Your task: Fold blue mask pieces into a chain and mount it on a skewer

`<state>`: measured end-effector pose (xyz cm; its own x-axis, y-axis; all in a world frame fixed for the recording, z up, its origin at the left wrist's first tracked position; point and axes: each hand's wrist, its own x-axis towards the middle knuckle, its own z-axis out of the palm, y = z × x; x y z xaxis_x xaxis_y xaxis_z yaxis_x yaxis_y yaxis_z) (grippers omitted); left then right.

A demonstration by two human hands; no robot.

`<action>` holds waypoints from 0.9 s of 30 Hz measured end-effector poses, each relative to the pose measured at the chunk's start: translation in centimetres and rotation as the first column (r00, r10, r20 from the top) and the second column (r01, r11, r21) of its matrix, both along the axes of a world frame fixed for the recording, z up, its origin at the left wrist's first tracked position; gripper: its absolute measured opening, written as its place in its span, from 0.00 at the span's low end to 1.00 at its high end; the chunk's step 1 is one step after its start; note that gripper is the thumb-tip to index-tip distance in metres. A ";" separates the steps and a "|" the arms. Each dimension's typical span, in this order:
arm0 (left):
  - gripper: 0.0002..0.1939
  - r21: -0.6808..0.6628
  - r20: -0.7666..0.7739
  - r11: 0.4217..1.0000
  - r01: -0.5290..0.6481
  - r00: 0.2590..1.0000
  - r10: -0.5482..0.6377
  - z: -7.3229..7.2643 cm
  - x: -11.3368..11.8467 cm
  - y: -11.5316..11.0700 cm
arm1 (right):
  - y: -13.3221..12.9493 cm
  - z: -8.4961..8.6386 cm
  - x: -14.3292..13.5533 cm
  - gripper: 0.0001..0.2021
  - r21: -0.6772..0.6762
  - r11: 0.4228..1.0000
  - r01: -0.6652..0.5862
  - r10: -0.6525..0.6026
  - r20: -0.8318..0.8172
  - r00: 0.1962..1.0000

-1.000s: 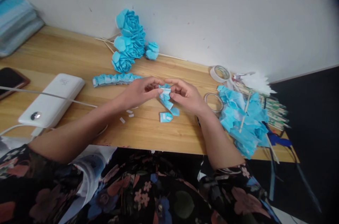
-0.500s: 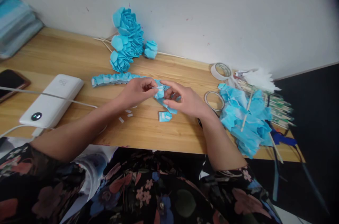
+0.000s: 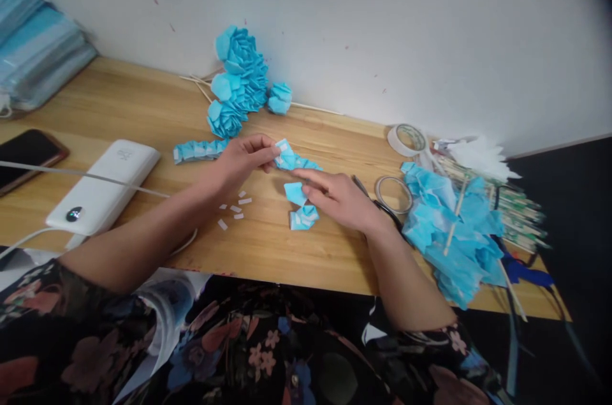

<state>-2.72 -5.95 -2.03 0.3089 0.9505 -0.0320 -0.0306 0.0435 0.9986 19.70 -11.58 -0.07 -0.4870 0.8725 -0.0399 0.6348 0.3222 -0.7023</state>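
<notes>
My left hand (image 3: 251,153) is closed in a pinch on a folded light-blue petal (image 3: 284,147) with a white strip on it. A row of folded blue petals (image 3: 201,151) runs behind this hand, and more of them (image 3: 308,163) show to its right. My right hand (image 3: 339,199) has its index finger stretched toward those pieces. Its thumb tip lies at the edge of a loose blue petal (image 3: 295,193); the other fingers are hidden. Just below is another folded petal piece (image 3: 304,219) with white strips. Small white strips (image 3: 235,208) are scattered on the table, left of the petals.
Blue flowers on sticks (image 3: 241,83) lie at the wall beside a smaller bud (image 3: 280,98). On the right are tape rolls (image 3: 393,194), crumpled blue material (image 3: 449,233) and a green-and-white bundle (image 3: 519,213). A power bank (image 3: 108,185) and phone (image 3: 29,159) occupy the left.
My hands have moved apart, and the right index finger has stretched out. The pinched petal has tilted upward in my left hand. A loose petal and more white strips have come into sight.
</notes>
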 end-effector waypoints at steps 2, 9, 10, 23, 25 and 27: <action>0.13 -0.002 -0.001 1.000 0.025 1.000 -0.025 0.0 0.1 -0.2 | -0.2 0.0 -0.3 0.15 0.014 1.000 -0.014 0.014 -0.011 1.000; 0.15 0.004 -0.005 0.999 0.044 0.999 -0.044 0.0 0.2 -0.4 | 0.0 -0.5 -0.9 0.07 0.070 0.998 0.003 0.001 -0.056 0.998; 0.14 0.007 -0.005 0.999 0.040 0.999 -0.040 0.0 0.2 -0.3 | 0.0 -0.4 -0.8 0.06 0.062 0.998 -0.005 0.010 -0.075 0.997; 0.12 0.026 -0.002 0.998 0.058 0.998 -0.058 0.1 0.1 -0.3 | -0.1 0.3 -0.6 0.13 -0.021 0.991 0.133 -0.135 -0.156 0.978; 0.12 0.030 -0.004 0.996 0.085 0.996 -0.085 0.1 0.1 -0.4 | -0.1 0.1 -0.8 0.16 -0.047 0.986 0.162 -0.169 -0.236 0.957; 0.12 0.035 -0.007 0.992 0.122 0.993 -0.121 0.1 0.2 -0.5 | -0.1 -0.2 -1.0 0.15 -0.075 0.979 0.188 -0.202 -0.324 0.924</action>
